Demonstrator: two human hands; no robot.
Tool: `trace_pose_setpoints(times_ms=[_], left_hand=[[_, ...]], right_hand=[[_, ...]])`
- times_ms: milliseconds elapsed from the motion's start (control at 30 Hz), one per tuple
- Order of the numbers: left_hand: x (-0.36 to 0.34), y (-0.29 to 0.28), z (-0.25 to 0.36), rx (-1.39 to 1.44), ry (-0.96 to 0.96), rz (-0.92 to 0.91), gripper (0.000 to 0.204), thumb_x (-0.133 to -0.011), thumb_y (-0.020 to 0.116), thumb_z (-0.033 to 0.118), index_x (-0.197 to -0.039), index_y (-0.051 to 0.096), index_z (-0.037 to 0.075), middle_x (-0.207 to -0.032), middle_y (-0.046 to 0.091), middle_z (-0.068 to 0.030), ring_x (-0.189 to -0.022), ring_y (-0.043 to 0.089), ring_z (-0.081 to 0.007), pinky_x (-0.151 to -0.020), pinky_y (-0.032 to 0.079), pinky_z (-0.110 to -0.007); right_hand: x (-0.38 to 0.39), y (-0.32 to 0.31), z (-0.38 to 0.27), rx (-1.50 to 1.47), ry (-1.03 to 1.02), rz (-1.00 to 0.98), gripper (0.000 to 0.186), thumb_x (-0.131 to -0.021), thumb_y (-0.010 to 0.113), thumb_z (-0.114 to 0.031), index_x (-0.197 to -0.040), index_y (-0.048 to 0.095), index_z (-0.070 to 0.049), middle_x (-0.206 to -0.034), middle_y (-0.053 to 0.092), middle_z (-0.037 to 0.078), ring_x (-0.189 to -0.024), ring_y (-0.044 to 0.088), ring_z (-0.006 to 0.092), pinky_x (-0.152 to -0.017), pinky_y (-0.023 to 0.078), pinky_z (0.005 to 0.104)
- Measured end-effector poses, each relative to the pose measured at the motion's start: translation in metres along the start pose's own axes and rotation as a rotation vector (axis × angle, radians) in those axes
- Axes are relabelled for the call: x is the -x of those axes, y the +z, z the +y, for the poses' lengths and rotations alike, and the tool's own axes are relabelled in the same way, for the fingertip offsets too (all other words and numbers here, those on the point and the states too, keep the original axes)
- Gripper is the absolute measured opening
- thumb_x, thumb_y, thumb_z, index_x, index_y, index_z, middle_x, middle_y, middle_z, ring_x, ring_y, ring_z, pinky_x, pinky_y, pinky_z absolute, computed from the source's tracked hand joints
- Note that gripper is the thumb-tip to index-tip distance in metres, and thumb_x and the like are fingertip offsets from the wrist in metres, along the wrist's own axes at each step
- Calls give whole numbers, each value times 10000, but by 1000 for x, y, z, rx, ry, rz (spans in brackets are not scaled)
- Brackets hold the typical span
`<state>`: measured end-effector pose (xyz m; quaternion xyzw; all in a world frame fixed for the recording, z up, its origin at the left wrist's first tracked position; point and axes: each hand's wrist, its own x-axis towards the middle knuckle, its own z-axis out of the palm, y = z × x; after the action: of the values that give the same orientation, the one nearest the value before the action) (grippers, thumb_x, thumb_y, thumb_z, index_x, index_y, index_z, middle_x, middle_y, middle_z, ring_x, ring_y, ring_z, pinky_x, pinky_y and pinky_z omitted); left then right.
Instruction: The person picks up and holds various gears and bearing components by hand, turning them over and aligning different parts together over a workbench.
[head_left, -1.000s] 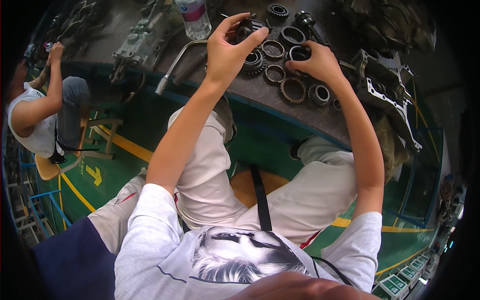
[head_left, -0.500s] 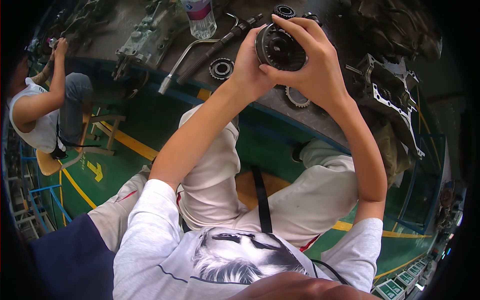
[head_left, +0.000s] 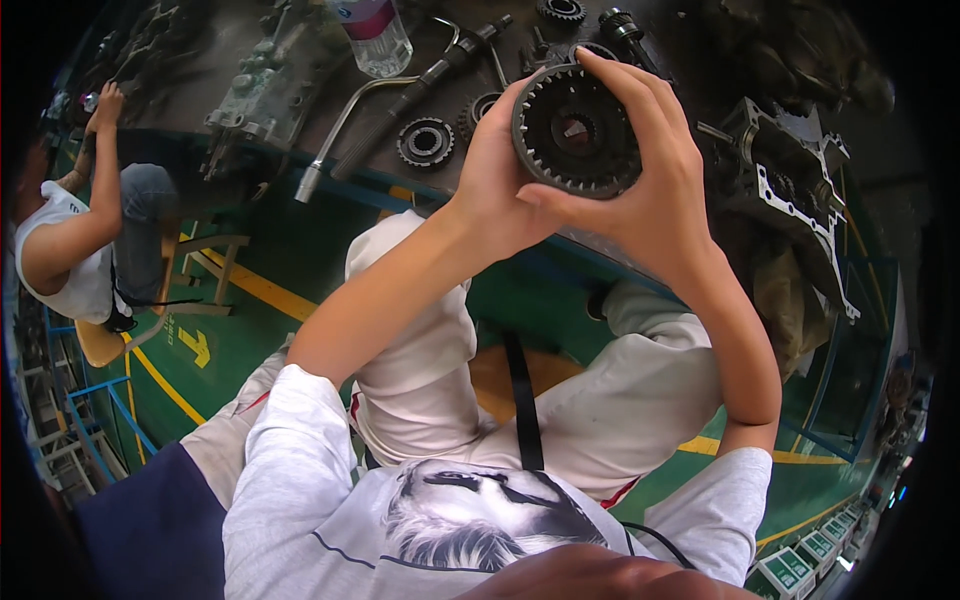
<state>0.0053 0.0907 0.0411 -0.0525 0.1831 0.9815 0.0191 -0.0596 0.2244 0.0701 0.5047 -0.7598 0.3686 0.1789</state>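
Between my two hands, above the near edge of the metal bench, is a dark round gear ring (head_left: pixel 548 130) with teeth around its rim and a smaller toothed hole in the middle. My left hand (head_left: pixel 493 190) wraps its left side. My right hand (head_left: pixel 655 165) curves round the right side, fingers over the top and thumb across the lower rim. The toothed face is tilted up toward me. Just left of my hands lies a small toothed gear (head_left: pixel 426 143), with another gear (head_left: pixel 483 108) partly behind my left hand.
A bent socket wrench (head_left: pixel 347 118) and a long splined shaft (head_left: pixel 405 108) lie left, near a water bottle (head_left: pixel 378 45). Beyond my hands are a gear (head_left: pixel 562 10) and a geared shaft (head_left: pixel 628 32). A metal housing (head_left: pixel 790 190) stands right. A seated person (head_left: pixel 75 240) works far left.
My hands have brought the gear ring a little closer and tipped it, so its toothed face shows more fully. A thin toothed ring below my hands is now out of sight.
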Motion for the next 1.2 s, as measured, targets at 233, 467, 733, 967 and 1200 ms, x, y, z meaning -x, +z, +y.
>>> trace_pose_setpoints(times_ms=[233, 467, 733, 967, 1200], left_hand=[[-2, -4, -6, 87, -74, -53, 351, -1041, 412, 371, -1115, 634, 110, -1067, 695, -19, -979, 682, -152, -886, 576, -337], [3, -3, -2, 69, -135, -33, 361, -1037, 420, 385, -1132, 632, 109, -1097, 688, -28, -997, 678, -151, -900, 576, -341], [2, -4, 0, 118, -208, -99, 387, -1038, 439, 415, -1170, 635, 109, -1117, 689, -26, -1018, 676, -155, -913, 570, -346], [-1, -7, -1, 124, -186, -179, 384, -1037, 448, 418, -1157, 647, 112, -1103, 694, -30, -1005, 682, -158, -903, 576, -350], [-3, -8, 2, 110, -193, -159, 364, -1036, 457, 403, -1119, 656, 111, -1062, 702, -29, -974, 690, -156, -893, 582, -354]], right_hand=[[6, -7, 5, 29, -22, 24, 919, -507, 954, -277, -1307, 577, -27, -1192, 627, 139, -1113, 620, 304, -954, 504, 384], [7, -6, 7, -1, -27, 37, 935, -510, 964, -295, -1307, 566, -13, -1184, 631, 142, -1073, 636, 296, -932, 514, 377], [10, -11, 3, -21, -20, 26, 954, -495, 978, -264, -1308, 555, 1, -1212, 622, 154, -1098, 637, 282, -944, 520, 360], [11, -11, 3, -23, -4, 12, 953, -506, 978, -268, -1311, 547, 7, -1224, 616, 158, -1094, 640, 280, -938, 523, 356], [13, -13, 3, -24, 14, 14, 955, -504, 970, -255, -1318, 543, 1, -1221, 615, 148, -1087, 645, 270, -938, 527, 352]])
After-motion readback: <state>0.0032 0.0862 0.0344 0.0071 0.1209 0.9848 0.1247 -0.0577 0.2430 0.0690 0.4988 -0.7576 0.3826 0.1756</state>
